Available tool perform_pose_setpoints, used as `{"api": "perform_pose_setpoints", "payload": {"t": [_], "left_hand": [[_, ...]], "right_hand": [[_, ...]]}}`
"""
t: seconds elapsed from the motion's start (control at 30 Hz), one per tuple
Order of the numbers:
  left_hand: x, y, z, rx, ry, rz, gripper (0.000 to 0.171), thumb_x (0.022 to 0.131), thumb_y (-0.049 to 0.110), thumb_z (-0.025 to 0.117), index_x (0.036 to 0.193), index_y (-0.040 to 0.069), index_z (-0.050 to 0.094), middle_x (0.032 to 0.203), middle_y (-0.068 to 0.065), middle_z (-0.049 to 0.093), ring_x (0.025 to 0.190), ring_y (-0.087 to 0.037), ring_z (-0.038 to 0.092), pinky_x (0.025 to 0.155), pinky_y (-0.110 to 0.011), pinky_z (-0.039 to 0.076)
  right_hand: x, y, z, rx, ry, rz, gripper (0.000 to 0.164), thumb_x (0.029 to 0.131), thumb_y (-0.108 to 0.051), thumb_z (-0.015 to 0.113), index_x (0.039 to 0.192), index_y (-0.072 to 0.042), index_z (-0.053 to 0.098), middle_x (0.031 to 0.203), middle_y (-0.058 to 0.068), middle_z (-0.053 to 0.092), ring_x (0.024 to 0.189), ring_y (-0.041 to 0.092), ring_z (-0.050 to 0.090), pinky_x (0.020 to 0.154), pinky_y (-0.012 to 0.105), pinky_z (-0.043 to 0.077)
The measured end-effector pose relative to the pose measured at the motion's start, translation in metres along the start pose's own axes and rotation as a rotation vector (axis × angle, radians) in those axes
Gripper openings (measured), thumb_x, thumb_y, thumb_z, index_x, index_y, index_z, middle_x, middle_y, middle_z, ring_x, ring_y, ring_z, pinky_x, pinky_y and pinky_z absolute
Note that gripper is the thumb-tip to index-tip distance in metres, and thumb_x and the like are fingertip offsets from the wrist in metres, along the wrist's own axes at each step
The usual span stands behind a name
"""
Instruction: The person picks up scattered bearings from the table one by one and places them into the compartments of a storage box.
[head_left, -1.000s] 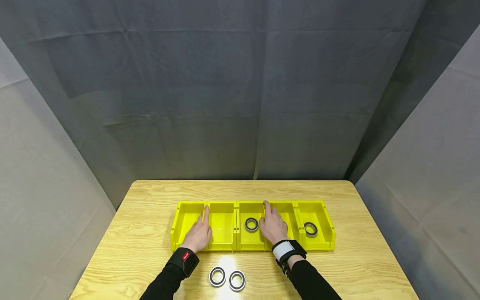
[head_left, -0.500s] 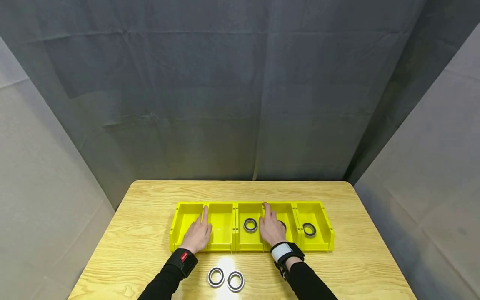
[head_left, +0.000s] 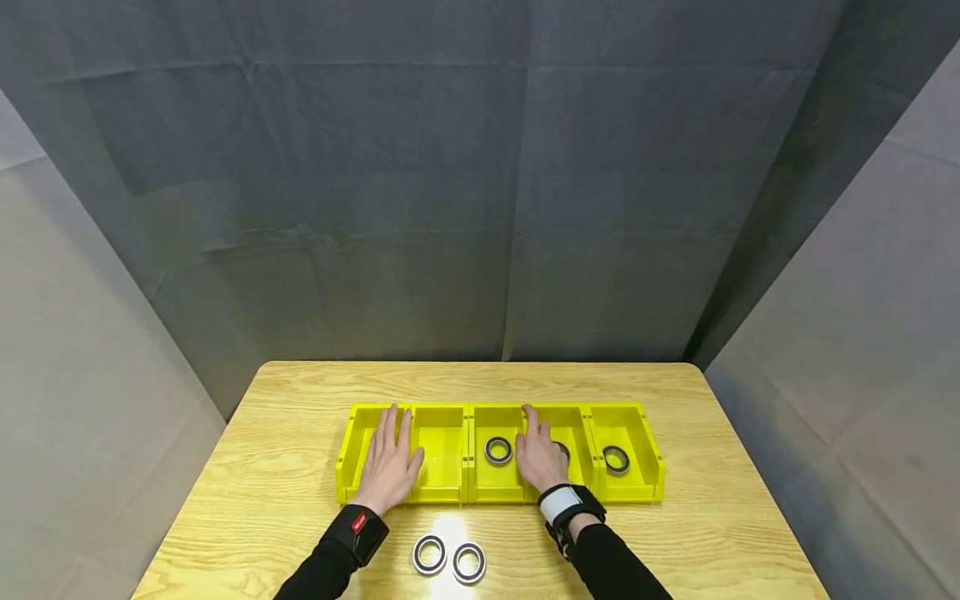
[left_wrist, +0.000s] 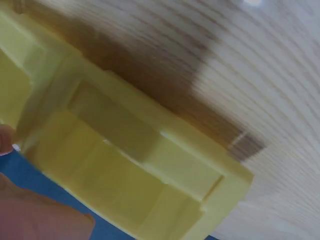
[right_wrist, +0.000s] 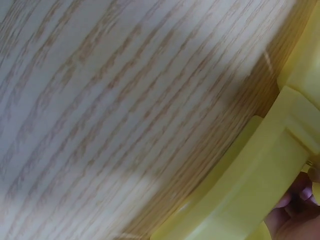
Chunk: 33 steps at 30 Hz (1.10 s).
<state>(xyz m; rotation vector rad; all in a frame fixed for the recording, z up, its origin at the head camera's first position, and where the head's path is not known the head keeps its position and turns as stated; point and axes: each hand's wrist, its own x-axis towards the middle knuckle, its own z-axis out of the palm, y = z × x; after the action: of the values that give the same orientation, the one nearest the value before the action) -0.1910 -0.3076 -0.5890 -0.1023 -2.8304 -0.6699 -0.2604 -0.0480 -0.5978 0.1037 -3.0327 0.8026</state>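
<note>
A row of several yellow bins (head_left: 437,498) stands across the table. My left hand (head_left: 386,475) lies over the leftmost bin (left_wrist: 165,150), fingers straight and reaching to its back edge, thumb apart. Over the divider between the third and fourth bins is my right hand (head_left: 542,462). Its index finger stretches along the divider to the back wall, and the other fingers bend down into the fourth bin. One ball bearing (head_left: 487,452) lies in the third bin. Another bearing (head_left: 566,451) in the fourth bin is partly hidden by the right hand. A third bearing (head_left: 616,472) lies in the rightmost bin.
Two more bearings, a left one (head_left: 429,572) and a right one (head_left: 468,581), lie side by side on the wooden table (head_left: 712,542) in front of the bins. A dark grey cloth (head_left: 375,208) hangs behind, with pale cloth panels at both sides.
My left hand has spread from a pointing index finger on the first divider to straight fingers, shifting left over the leftmost bin. My right hand stays at its divider.
</note>
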Motion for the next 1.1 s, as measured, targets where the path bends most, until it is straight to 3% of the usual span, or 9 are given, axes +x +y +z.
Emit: {"api": "perform_pose_setpoints", "payload": {"t": [0.23,0.4,0.6,0.9,1.1], "left_hand": [[-0.004,0.021,-0.009,-0.015,0.040,0.057,0.066,0.097,0.020,0.063,0.154,0.002,0.035,0.156,-0.027,0.031,0.142,-0.047,0.032,0.111,-0.060,0.038],[-0.009,0.043,-0.016,-0.030,-0.004,0.099,0.063,0.098,0.024,0.063,0.152,0.002,0.038,0.147,-0.026,0.041,0.134,-0.043,0.040,0.109,-0.057,0.041],[-0.017,0.063,-0.019,-0.062,-0.102,0.141,0.058,0.099,0.024,0.061,0.151,0.005,0.042,0.148,-0.022,0.042,0.136,-0.041,0.042,0.108,-0.058,0.043],[-0.039,0.073,-0.003,0.018,-0.221,0.230,0.051,0.097,0.024,0.065,0.143,0.009,0.051,0.139,-0.016,0.051,0.131,-0.035,0.047,0.105,-0.052,0.046],[-0.048,0.076,0.005,0.072,-0.152,0.274,0.053,0.092,0.025,0.070,0.140,0.009,0.055,0.146,-0.018,0.044,0.134,-0.036,0.045,0.106,-0.051,0.048]], "right_hand": [[0.000,0.000,-0.001,0.002,-0.006,0.010,0.052,0.104,-0.025,0.052,0.151,-0.024,0.031,0.104,0.019,0.055,0.046,0.022,0.040,0.043,0.031,0.029],[-0.001,-0.001,0.000,0.012,-0.003,0.009,0.052,0.104,-0.024,0.052,0.151,-0.024,0.030,0.106,0.020,0.056,0.046,0.022,0.039,0.042,0.032,0.029],[-0.001,0.000,0.001,0.012,0.014,-0.004,0.053,0.103,-0.024,0.052,0.151,-0.024,0.031,0.109,0.021,0.056,0.045,0.021,0.038,0.042,0.032,0.029],[-0.001,0.000,0.001,0.017,-0.002,0.001,0.053,0.104,-0.024,0.051,0.152,-0.024,0.030,0.111,0.022,0.057,0.046,0.022,0.040,0.042,0.032,0.030],[0.000,0.001,0.002,0.013,0.002,0.001,0.053,0.104,-0.025,0.052,0.152,-0.024,0.031,0.109,0.021,0.057,0.047,0.023,0.041,0.043,0.033,0.030]]}}
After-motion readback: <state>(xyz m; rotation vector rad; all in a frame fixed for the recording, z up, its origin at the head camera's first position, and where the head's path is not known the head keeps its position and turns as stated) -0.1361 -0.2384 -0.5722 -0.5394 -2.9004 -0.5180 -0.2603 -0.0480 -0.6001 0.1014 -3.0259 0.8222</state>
